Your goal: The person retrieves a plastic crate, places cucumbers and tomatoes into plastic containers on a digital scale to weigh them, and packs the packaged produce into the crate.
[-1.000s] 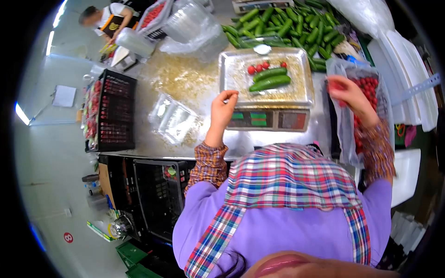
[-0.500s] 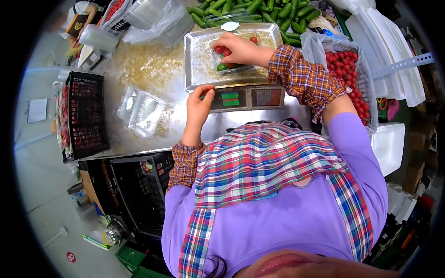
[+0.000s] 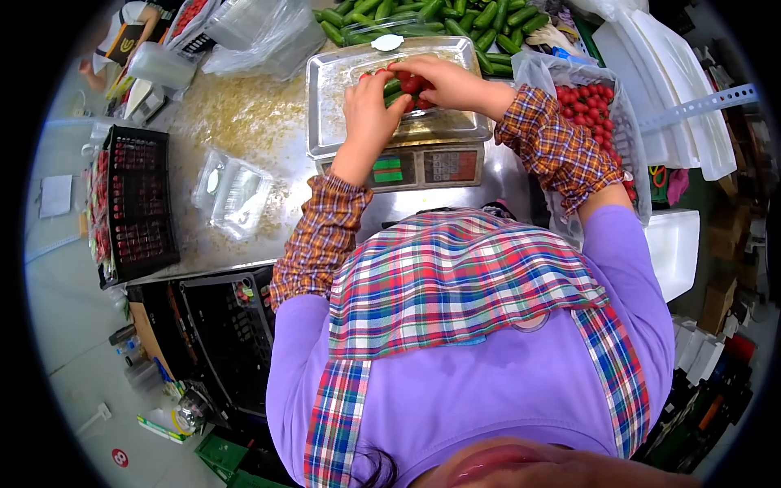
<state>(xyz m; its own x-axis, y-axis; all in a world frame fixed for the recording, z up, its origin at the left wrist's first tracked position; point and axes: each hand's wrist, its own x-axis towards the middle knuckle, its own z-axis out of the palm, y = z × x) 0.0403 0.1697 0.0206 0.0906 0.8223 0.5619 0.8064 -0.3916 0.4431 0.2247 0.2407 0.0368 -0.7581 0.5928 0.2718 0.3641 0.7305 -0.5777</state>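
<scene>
At 12 o'clock from the apron [image 3: 468, 301], over the metal tray [image 3: 329, 106]: tomatoes [image 3: 413, 84] between both hands; about 9 o'clock from the right hand [image 3: 447, 84], 1–2 o'clock from the left hand [image 3: 368, 118]; right is nearer, its grip narrow, cupped over them, can't tell if it carries any; left grip half-spread at the cucumbers [image 3: 392, 86], can't tell if it pinches; fingers mask most of the cucumbers, long axis unclear; scale [image 3: 394, 168] at tray's 6 o'clock.

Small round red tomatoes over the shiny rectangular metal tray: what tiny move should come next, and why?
Perhaps the right grip should settle the tomatoes beside the partly hidden green cucumber, since that grip curves over them, above the tray, with the left grip close by.
</scene>
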